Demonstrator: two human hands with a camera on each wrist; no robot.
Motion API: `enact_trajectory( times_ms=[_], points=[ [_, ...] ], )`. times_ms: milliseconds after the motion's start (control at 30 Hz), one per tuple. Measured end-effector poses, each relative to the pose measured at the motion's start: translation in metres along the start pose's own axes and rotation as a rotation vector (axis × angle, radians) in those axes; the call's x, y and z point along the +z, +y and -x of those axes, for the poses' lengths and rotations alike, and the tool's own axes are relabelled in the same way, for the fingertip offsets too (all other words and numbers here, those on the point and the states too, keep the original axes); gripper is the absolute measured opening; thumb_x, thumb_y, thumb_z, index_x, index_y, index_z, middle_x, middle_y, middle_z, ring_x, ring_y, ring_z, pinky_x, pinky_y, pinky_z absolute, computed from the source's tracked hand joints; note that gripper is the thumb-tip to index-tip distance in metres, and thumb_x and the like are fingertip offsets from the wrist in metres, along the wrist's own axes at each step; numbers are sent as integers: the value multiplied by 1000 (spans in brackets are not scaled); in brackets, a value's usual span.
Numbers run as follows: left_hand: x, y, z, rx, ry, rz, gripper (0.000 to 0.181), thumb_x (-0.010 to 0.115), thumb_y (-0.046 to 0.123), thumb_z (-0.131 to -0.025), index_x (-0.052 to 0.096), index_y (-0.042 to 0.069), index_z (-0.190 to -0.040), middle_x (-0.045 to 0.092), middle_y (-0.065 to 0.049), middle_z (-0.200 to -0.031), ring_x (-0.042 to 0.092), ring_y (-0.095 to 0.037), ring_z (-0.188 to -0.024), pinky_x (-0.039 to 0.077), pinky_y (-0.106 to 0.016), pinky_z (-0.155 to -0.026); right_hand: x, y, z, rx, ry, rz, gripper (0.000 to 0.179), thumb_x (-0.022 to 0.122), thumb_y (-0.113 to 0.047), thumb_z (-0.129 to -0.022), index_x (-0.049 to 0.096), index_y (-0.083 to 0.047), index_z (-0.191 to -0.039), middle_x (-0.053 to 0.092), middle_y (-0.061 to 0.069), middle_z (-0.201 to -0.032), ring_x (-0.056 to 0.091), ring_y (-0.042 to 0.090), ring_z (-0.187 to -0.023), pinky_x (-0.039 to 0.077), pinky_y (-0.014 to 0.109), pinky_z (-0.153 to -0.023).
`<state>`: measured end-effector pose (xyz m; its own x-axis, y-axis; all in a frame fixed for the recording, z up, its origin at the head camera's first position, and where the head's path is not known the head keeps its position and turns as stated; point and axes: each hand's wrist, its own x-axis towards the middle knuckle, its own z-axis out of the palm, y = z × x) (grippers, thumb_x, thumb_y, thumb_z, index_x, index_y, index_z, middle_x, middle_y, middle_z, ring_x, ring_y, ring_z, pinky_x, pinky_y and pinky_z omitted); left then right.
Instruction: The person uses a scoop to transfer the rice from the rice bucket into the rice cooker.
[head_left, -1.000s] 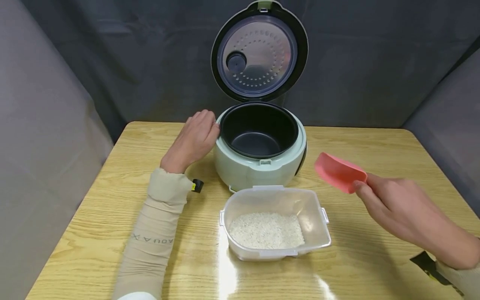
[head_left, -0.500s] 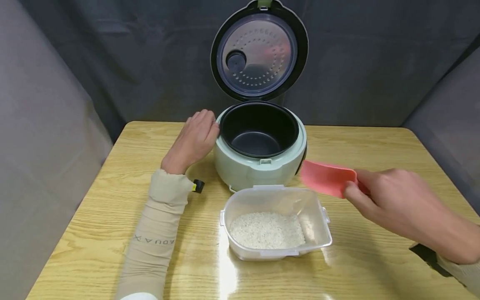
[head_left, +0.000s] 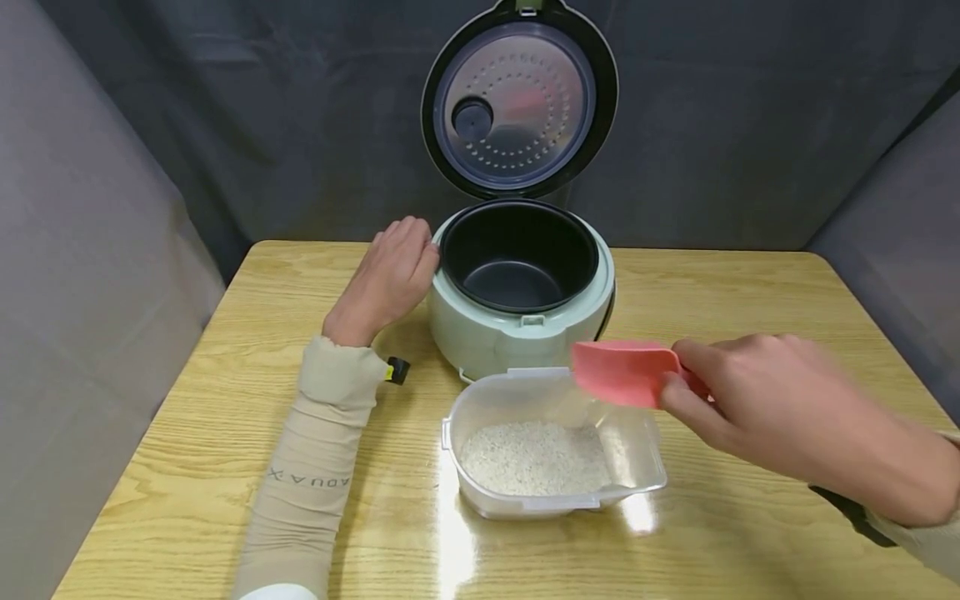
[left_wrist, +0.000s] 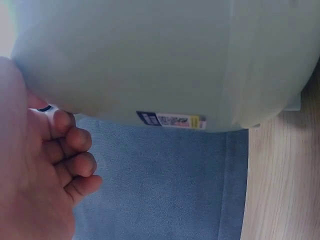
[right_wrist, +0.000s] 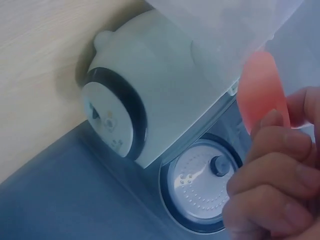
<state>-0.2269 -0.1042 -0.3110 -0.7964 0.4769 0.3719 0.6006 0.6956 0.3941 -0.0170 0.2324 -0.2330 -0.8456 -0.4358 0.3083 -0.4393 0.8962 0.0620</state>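
The mint-green rice cooker (head_left: 495, 337) stands with its lid (head_left: 517, 108) raised and a dark inner pot (head_left: 517, 275) inside. My left hand (head_left: 390, 279) holds the cooker's upper left edge; in the left wrist view its fingers (left_wrist: 80, 165) curl beside the cooker's wall. With my right hand (head_left: 780, 408) I grip a pink rice scoop (head_left: 622, 375) by its handle. The scoop hangs over the back right corner of a clear plastic container (head_left: 491, 504), and no rice shows in it. White rice (head_left: 532, 458) covers the container's bottom.
Everything stands on a wooden table (head_left: 202, 467), the container in front of the cooker. A dark cloth (head_left: 300, 125) hangs behind the table, and grey panels (head_left: 97, 275) flank it. A control panel (right_wrist: 110, 120) shows on the cooker's side in the right wrist view.
My right hand has moved left with the rice scoop, from beside the cooker to over the container's right part. The left hand has stayed at the cooker's edge.
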Motion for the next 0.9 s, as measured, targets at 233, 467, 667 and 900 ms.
enact_trajectory(
  times_ms=[233, 467, 667, 900],
  points=[
    [-1, 1, 0, 11, 30, -35, 27, 36, 24, -105, 53, 8, -92, 47, -9, -86, 45, -28, -85, 33, -37, -79, -2, -13, -5, -17, -113, 40, 34, 63, -26, -86, 39, -26, -63, 27, -14, -53, 20, 5, -49, 16, 25, -48],
    [-1, 2, 1, 5, 30, -37, 28, 36, 26, -105, 54, 8, -93, 48, -9, -87, 45, -28, -86, 34, -37, -79, 1, -28, -16, -62, -221, 51, 33, 63, -27, -87, 41, -24, -62, 31, -12, -51, 23, 8, -48, 16, 26, -46],
    [-1, 0, 2, 1, 27, -19, 28, 36, 26, -105, 54, 8, -93, 48, -9, -87, 45, -28, -86, 34, -37, -79, 3, -39, -22, -147, -198, 89, 37, 58, -24, -89, 36, -24, -58, 29, -11, -50, 18, 9, -47, 16, 26, -42],
    [2, -1, 1, 20, 53, -4, 25, 38, 24, -104, 54, 8, -92, 48, -9, -87, 45, -28, -85, 35, -37, -79, 7, -50, -28, -149, -247, 114, 38, 60, -20, -84, 35, -24, -56, 29, -10, -49, 18, 11, -48, 18, 28, -40]
  ],
)
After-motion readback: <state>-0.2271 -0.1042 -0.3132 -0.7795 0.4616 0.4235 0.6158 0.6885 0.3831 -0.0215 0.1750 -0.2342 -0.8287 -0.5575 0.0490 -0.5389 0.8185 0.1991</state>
